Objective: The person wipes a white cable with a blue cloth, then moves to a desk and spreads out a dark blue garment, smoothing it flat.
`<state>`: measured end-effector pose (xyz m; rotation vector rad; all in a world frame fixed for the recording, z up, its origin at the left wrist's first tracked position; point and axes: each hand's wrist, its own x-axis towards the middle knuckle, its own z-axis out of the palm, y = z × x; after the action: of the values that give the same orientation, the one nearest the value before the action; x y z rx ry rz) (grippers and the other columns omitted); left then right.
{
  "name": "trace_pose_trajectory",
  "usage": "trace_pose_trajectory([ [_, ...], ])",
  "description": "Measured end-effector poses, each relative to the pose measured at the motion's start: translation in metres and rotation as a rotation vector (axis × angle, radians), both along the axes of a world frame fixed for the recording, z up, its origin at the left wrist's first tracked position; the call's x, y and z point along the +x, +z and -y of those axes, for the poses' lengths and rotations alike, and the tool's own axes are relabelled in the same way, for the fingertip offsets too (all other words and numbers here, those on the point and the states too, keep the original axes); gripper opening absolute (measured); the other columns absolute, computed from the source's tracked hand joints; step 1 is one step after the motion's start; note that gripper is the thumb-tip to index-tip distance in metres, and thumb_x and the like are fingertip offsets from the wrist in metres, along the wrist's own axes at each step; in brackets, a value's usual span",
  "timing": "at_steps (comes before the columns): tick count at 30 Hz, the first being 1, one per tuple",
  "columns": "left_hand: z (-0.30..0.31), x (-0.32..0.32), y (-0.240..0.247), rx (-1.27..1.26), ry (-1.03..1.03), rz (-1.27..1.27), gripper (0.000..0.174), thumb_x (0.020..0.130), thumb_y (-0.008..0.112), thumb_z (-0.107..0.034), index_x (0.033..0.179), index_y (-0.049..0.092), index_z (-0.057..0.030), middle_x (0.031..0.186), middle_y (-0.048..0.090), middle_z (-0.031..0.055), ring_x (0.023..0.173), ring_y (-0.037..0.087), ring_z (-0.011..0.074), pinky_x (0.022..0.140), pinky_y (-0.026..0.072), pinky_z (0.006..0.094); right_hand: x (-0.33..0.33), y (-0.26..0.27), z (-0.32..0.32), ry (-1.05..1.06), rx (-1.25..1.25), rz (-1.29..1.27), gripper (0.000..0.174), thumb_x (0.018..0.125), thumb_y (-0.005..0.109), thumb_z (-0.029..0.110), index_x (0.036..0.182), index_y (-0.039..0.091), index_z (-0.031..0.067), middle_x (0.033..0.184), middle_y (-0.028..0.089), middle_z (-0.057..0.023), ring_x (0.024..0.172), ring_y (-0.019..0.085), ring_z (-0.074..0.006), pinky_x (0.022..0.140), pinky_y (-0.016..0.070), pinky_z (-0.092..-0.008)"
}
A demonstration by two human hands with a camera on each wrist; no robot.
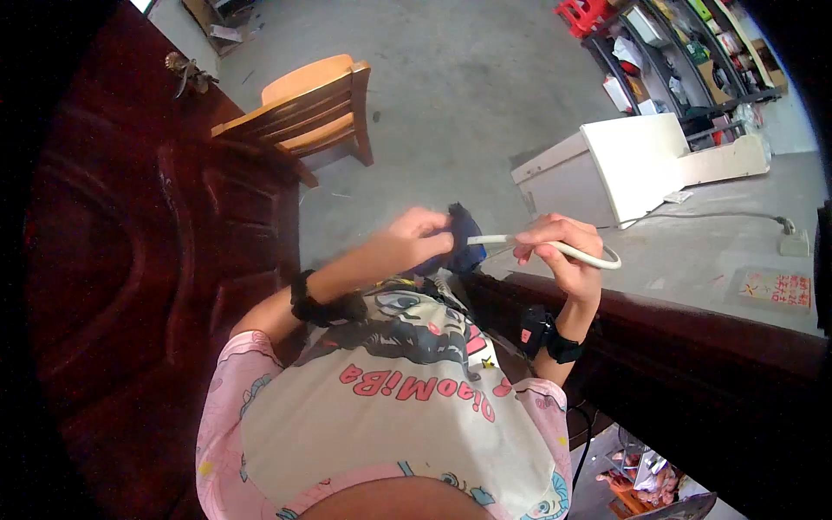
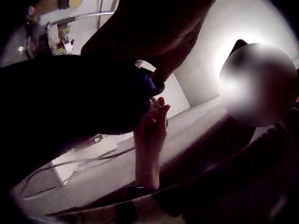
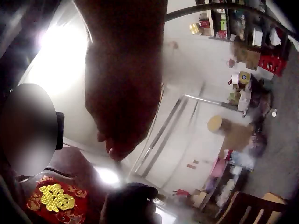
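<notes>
A dark blue umbrella [image 1: 469,251] with a white hooked handle [image 1: 610,258] is held between the two hands in front of the printed shirt. My left hand [image 1: 422,236] grips the dark fabric near the handle's straight end, its fingers bent over the cloth. The right hand [image 1: 568,247] holds the white handle, thumb and fingers around it, with the hook curving out past the palm. In the left wrist view the umbrella fabric [image 2: 70,102] is a large dark shape, and the right hand [image 2: 152,126] shows just beyond it. The right wrist view is too dark to show the grip.
A dark red carved door [image 1: 173,243] stands at the left, with a wooden chair [image 1: 312,108] beyond it. To the right are a white cabinet-like box [image 1: 607,169], a grey cable [image 1: 719,215] and loaded shelves [image 1: 667,52]. A red stool [image 1: 582,16] is at the back.
</notes>
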<state>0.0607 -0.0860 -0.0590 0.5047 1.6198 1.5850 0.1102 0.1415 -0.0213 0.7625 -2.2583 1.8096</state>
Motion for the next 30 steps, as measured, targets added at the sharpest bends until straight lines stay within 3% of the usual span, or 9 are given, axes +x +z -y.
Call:
trace_pose_trajectory([
  [5,-0.003,0.003,0.0,0.058,-0.027,0.116,0.026,0.081,0.048,-0.018,0.091,0.057,0.0043,0.076,0.057,0.0031,0.069,0.049,0.0071,0.059,0.0393,0.0216,-0.002,-0.003,0.005,0.007,0.086,-0.012,0.013,0.078,0.057,0.007,0.083,0.063,-0.003,0.065,0.059,-0.0099,0.056,0.058,-0.0144,0.051,0.0443,-0.0238],
  [8,-0.005,0.005,0.001,0.112,0.032,0.115,0.026,0.081,0.047,-0.017,0.089,0.057,0.0051,0.075,0.057,0.0024,0.066,0.049,0.0063,0.057,0.0386,0.0211,-0.001,-0.003,0.011,-0.014,0.099,0.041,0.012,0.078,0.057,0.007,0.082,0.063,-0.0029,0.066,0.059,-0.0095,0.057,0.058,-0.014,0.05,0.0442,-0.0238],
  [11,-0.004,-0.002,-0.001,0.088,-0.008,0.152,0.024,0.081,0.042,-0.011,0.09,0.058,0.0056,0.075,0.059,0.0038,0.069,0.054,0.0074,0.062,0.0431,0.0202,0.001,-0.004,0.011,-0.032,0.094,0.032,0.012,0.078,0.058,0.007,0.082,0.063,-0.0025,0.066,0.06,-0.0095,0.058,0.058,-0.0142,0.051,0.0446,-0.0237],
  [13,-0.003,-0.006,-0.001,0.065,-0.103,0.055,0.024,0.081,0.042,-0.012,0.085,0.058,0.0054,0.073,0.058,0.0029,0.066,0.053,0.0067,0.06,0.0428,0.0201,0.003,-0.004,0.013,-0.043,0.06,0.065,0.011,0.078,0.057,0.006,0.082,0.063,-0.0023,0.067,0.06,-0.0097,0.058,0.058,-0.0148,0.052,0.0452,-0.0239],
  [19,-0.004,-0.001,0.004,0.073,-0.053,0.166,0.022,0.08,0.043,-0.011,0.079,0.058,0.005,0.07,0.057,0.0015,0.062,0.051,0.0063,0.056,0.0412,0.0201,0.005,-0.008,0.007,-0.045,0.036,0.041,0.011,0.078,0.056,0.004,0.082,0.063,-0.0029,0.067,0.06,-0.0104,0.059,0.059,-0.0159,0.054,0.0463,-0.0247],
  [25,-0.005,-0.008,-0.021,0.108,-0.099,0.055,0.022,0.081,0.043,-0.01,0.08,0.059,0.0052,0.071,0.059,0.0019,0.063,0.054,0.007,0.058,0.0432,0.0201,0.006,-0.014,0.006,-0.066,-0.03,0.09,0.011,0.078,0.055,0.004,0.083,0.063,-0.0029,0.067,0.06,-0.0111,0.06,0.059,-0.0158,0.054,0.0461,-0.0249],
  [30,-0.01,-0.006,-0.006,0.061,-0.066,0.098,0.021,0.081,0.044,-0.01,0.081,0.059,0.0057,0.072,0.059,0.0022,0.061,0.055,0.0076,0.056,0.0445,0.0207,0.007,-0.017,0.007,-0.088,-0.059,0.086,0.01,0.078,0.056,0.003,0.083,0.063,-0.0035,0.067,0.06,-0.0105,0.06,0.059,-0.0152,0.054,0.046,-0.0247],
])
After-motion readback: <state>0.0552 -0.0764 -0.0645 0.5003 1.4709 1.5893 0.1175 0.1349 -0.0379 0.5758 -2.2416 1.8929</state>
